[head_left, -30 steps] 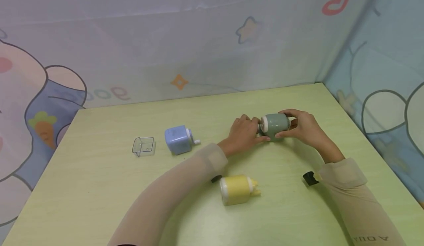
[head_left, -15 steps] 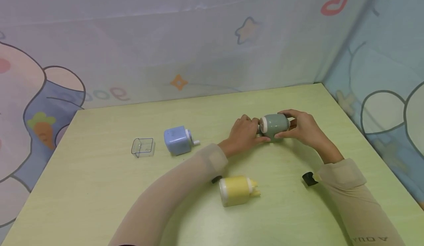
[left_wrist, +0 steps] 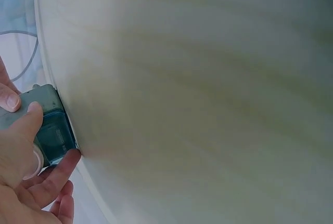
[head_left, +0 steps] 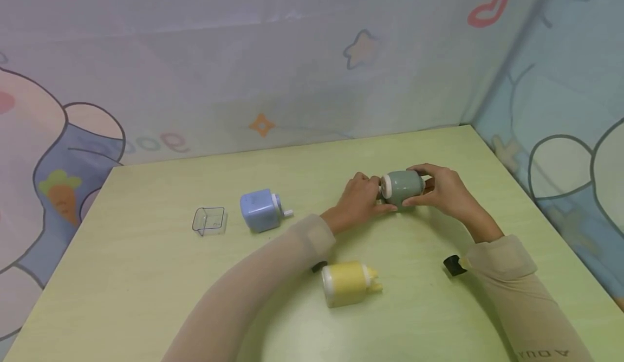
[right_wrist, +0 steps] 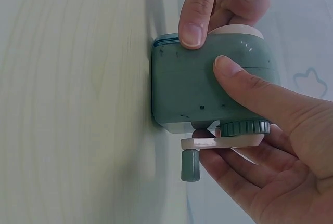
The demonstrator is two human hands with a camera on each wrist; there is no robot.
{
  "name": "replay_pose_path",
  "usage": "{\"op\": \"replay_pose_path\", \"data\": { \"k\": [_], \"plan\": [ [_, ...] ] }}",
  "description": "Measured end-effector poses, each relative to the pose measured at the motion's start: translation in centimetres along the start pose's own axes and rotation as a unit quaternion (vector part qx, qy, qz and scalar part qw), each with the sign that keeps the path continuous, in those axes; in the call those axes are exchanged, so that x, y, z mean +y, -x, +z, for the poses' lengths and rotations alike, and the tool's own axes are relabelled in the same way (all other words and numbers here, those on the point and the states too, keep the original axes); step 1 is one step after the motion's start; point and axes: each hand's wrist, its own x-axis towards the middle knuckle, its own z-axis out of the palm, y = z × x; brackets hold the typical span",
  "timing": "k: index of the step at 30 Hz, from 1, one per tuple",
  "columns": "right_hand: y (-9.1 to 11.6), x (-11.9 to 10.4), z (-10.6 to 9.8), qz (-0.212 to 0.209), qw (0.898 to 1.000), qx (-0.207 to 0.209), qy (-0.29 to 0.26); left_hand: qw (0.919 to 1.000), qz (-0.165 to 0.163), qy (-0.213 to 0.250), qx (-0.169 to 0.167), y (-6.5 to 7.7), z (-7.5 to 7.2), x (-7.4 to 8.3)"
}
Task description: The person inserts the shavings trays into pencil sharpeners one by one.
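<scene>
Both hands hold a green crank pencil sharpener (head_left: 403,184) lying on its side near the right back of the table. My left hand (head_left: 358,198) grips its left end, where the left wrist view shows a translucent dark teal shavings drawer (left_wrist: 54,135) between thumb and fingers. My right hand (head_left: 446,191) holds the crank side. In the right wrist view, its thumb lies on the green body (right_wrist: 182,86) and its fingers curl behind the pale crank arm (right_wrist: 223,142) with a green knob (right_wrist: 190,165). Some fingers are hidden behind the sharpener.
A blue pencil sharpener (head_left: 260,210) lies left of the hands, beside a clear drawer (head_left: 209,221). Below the left forearm lies a yellow pencil sharpener (head_left: 345,284). A printed cloth (head_left: 292,69) rises behind the table (head_left: 122,275).
The head view has tilted up slightly, so everything sits a little lower. Both hands keep their hold on the green sharpener, with no clear movement.
</scene>
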Motion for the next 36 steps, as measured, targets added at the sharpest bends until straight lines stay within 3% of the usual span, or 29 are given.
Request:
{"op": "replay_pose_path", "data": {
  "k": [7, 22, 36],
  "plan": [
    [-0.05, 0.24, 0.03, -0.003, 1.000, -0.001, 0.003, 0.9998, 0.002, 0.019, -0.002, -0.08, 0.16, -0.08],
    [-0.06, 0.44, 0.07, -0.017, 1.000, 0.000, 0.007, 0.9931, -0.035, 0.111, -0.019, 0.19, -0.54, 0.51],
    [0.15, 0.04, 0.00, -0.005, 1.000, -0.012, 0.004, 0.9962, -0.043, 0.074, -0.014, 0.42, -0.27, 0.33]
  ]
}}
